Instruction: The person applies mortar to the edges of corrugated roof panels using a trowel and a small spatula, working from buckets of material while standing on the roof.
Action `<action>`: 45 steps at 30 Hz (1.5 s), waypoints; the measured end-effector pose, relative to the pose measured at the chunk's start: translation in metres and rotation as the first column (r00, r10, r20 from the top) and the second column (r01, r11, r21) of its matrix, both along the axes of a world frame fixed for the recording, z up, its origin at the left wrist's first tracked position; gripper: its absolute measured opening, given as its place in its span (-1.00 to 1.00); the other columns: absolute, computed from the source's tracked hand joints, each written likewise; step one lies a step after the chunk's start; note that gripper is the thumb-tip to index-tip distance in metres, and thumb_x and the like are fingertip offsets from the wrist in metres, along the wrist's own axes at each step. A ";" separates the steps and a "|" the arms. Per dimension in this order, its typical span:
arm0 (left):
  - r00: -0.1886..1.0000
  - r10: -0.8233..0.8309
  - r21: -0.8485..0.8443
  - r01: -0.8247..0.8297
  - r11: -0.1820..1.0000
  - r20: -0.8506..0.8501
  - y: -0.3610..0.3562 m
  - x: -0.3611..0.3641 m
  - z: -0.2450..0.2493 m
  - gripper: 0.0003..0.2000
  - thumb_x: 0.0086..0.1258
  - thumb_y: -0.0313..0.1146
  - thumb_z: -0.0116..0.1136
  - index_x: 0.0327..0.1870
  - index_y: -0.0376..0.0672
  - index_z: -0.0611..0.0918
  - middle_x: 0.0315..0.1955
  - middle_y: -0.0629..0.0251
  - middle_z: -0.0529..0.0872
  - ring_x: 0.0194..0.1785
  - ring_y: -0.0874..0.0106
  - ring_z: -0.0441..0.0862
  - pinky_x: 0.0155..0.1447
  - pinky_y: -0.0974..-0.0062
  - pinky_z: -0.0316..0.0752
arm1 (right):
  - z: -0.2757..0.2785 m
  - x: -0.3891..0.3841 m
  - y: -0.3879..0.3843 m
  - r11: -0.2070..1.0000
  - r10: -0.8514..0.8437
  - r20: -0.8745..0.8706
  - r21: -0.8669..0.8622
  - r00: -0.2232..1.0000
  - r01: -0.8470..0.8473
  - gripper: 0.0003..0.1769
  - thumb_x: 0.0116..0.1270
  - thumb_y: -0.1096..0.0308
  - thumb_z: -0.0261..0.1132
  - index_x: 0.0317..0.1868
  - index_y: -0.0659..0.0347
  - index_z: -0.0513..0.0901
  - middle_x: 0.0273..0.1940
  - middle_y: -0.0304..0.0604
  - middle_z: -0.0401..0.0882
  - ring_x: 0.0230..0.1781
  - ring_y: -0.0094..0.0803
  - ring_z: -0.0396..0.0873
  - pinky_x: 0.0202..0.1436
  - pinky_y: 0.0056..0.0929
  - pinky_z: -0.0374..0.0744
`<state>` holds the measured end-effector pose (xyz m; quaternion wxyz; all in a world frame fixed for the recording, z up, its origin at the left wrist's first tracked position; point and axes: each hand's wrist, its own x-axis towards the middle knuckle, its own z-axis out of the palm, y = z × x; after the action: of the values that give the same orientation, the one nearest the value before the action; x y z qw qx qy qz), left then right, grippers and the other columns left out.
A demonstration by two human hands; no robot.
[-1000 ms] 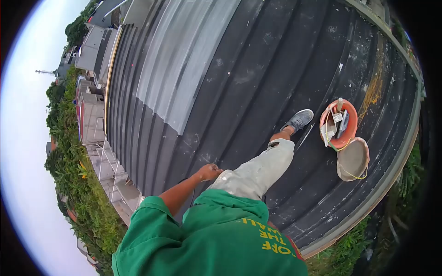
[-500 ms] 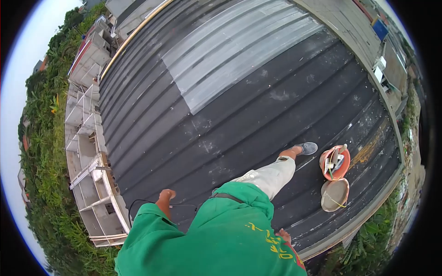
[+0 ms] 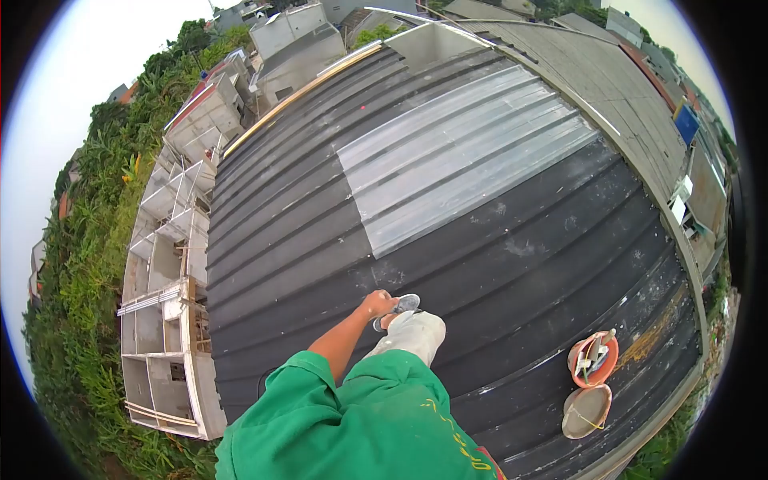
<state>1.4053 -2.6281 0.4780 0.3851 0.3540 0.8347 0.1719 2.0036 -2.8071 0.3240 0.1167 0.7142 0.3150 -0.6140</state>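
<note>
My left hand [image 3: 378,304] reaches forward over the dark roof, its fingers curled in. What it holds, if anything, is too small to make out. Just beside it in the view are my grey shoes [image 3: 407,302] and pale trousers [image 3: 416,334]. Beneath me runs the dark ribbed metal roof [image 3: 496,320]. My right hand is out of view. Off to the right stands an orange bucket [image 3: 611,362] with several tools in it, and a second bucket [image 3: 586,410], greyish inside, sits against it.
Ahead lies a pale translucent roof panel [image 3: 456,160]. Along the left edge, unfinished concrete walls [image 3: 164,320] drop away beside trees [image 3: 80,344]. A raised grey border [image 3: 694,296] bounds the right side, with another grey roof [image 3: 584,80] beyond it.
My left arm has extended forward and right, and my legs have shifted in a step. The view has tilted up, putting the buckets lower. My right hand has left the view.
</note>
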 end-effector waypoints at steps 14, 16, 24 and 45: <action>0.938 -0.317 -0.106 0.333 0.937 0.138 0.002 -0.119 -0.049 -0.41 0.27 0.17 0.14 0.13 -0.12 0.60 0.13 -0.03 0.60 0.18 -0.03 0.55 0.28 0.08 0.40 | 0.097 -0.286 0.330 0.967 0.123 0.001 0.226 0.992 -0.120 -0.56 0.40 -0.05 0.25 0.04 0.13 0.58 -0.26 -0.33 0.60 -0.35 -0.57 0.56 -0.38 -0.51 0.59; 0.985 -0.144 -0.019 0.146 0.989 0.093 0.003 -0.165 -0.086 -0.43 0.28 0.12 0.17 0.13 -0.16 0.59 0.09 -0.01 0.63 0.18 0.01 0.57 0.26 0.13 0.44 | 0.114 -0.337 0.418 0.906 0.253 0.067 0.332 0.965 -0.261 -0.59 0.39 -0.03 0.27 0.02 0.11 0.60 -0.26 -0.37 0.59 -0.34 -0.60 0.54 -0.34 -0.52 0.56; 0.908 0.359 -0.289 -0.292 0.912 0.215 -0.024 -0.280 -0.093 -0.48 0.30 0.06 0.20 0.05 -0.23 0.65 0.04 0.02 0.68 0.18 0.11 0.59 0.26 0.27 0.45 | 0.195 -0.594 0.643 0.718 0.415 0.048 0.595 0.909 -0.360 -0.63 0.43 0.01 0.23 0.02 0.11 0.61 -0.28 -0.43 0.57 -0.30 -0.67 0.51 -0.29 -0.60 0.48; 0.499 0.854 -0.514 -0.700 0.496 0.144 -0.103 -0.407 -0.053 -0.58 0.37 -0.04 0.22 -0.04 -0.27 0.69 -0.23 0.17 0.74 -0.18 0.41 0.66 -0.08 0.39 0.56 | 0.050 -0.660 0.562 0.223 0.967 0.109 0.081 0.231 -0.971 -0.46 0.44 -0.16 -0.02 0.04 0.05 0.65 -0.05 -0.10 0.70 -0.07 -0.20 0.68 -0.01 -0.15 0.61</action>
<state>0.9982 -2.7314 0.4247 0.4778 -0.1966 0.8260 0.2254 1.3438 -2.2446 0.3738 0.4302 0.3817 0.7273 -0.3745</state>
